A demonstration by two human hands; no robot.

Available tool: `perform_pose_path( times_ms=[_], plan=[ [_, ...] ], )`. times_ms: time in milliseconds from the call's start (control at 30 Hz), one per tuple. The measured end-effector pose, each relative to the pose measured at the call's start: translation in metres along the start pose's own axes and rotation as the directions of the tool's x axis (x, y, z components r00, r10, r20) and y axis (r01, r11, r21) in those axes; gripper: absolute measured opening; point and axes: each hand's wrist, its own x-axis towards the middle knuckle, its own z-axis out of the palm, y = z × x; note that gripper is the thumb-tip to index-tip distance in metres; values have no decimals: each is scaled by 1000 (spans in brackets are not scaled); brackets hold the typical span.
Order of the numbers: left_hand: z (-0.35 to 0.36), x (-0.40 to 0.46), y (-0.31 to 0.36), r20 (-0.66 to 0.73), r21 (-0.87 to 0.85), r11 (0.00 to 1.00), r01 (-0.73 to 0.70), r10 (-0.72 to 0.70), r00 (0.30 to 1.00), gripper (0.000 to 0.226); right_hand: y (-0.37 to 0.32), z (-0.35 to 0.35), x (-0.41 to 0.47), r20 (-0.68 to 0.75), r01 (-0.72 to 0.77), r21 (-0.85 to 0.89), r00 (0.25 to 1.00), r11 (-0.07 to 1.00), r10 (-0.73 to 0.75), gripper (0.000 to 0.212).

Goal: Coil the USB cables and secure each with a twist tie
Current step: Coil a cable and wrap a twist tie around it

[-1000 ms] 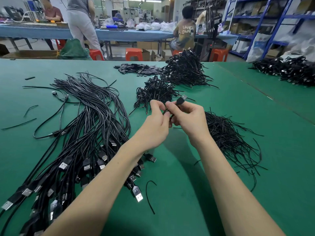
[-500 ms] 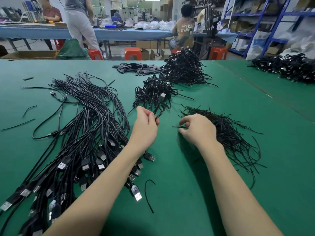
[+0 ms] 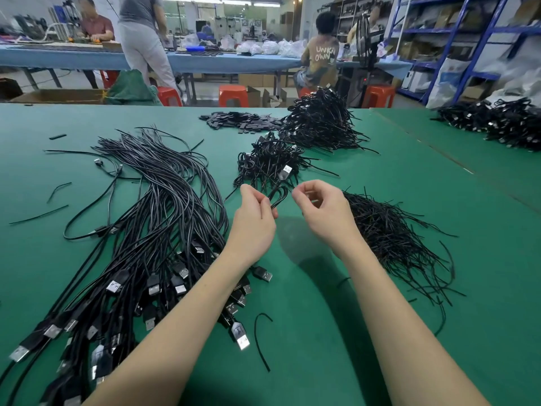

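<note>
Left hand (image 3: pixel 255 218): fingers curled, thumb and forefinger pinched together. Right hand (image 3: pixel 325 212), just beside it: fingers curled, fingertips (image 3: pixel 296 193) pinched. Both forearms extended forward.

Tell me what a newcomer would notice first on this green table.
The big fan of loose USB cables sprawls over the table's left half, plugs nearest the camera. At centre, the left hand pinches a looped black cable beside the right hand, with a heap of twist ties just right of them. Piles of coiled cables sit farther back.
</note>
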Motion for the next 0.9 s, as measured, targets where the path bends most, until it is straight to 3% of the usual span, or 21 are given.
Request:
perform_pose_path(
  times_ms=[67,200,367,600,900],
  plan=[
    [1,-2,3,24,18,1000,-8,8,1000,9,-8,5,-3,-77,80,82,994,993,-74,9],
    [2,-6,7,13,121,991,-58,57,998,12,-13,15,-9,-60,231,-90,970,969,-236,6],
    [-5,-4,10,-10,141,989,-44,46,999,10,-18,10,-8,101,132,-35,987,991,-128,22],
    [-1,-7,14,37,129,990,-51,47,998,9,-25,13,-12,-50,28,40,998,999,-26,21],
    [-3,0,8,60,-45,997,63,-60,996,19,-28,10,-12,-18,52,30,998,998,-52,19]
  ],
)
